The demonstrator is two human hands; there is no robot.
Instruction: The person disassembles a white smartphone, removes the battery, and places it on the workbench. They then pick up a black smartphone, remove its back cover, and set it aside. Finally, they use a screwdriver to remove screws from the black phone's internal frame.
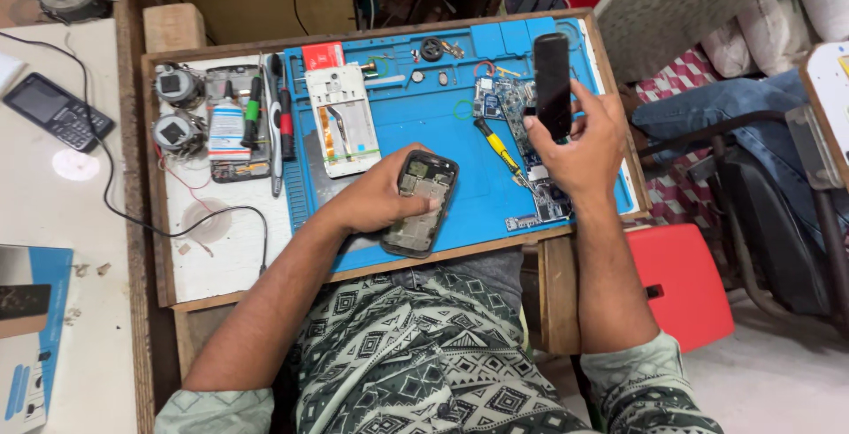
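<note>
A wooden-framed worktop [221, 266] fills the middle of the view, its right part covered by a blue repair mat [424, 120] with small trays along the far edge. Beside the worktop on the person's right stands a red stool [685, 279].

On the near edge of the mat, the left hand [376, 200] grips an opened phone body [423, 204], dark-rimmed with its inner boards showing. The fingers are wrapped around its left side and the thumb lies across its lower face, so the hand is clamped on it. The right hand [579, 138] is raised over the right side of the mat and holds a slim black cover piece [552, 80] upright, fingers closed on its lower end; whether it is a battery cover or a screen panel is hard to tell from here.

A white phone frame [340, 120] lies face up on the mat's left part. Bare circuit boards [517, 107] lie under the right hand, with a yellow-handled screwdriver [500, 147] slanting between the two hands. Off the mat to the left sit a glue bottle [227, 125] and several pens and tools [270, 120]. A black keypad phone [57, 111] rests on the pale surface well apart at far left.
</note>
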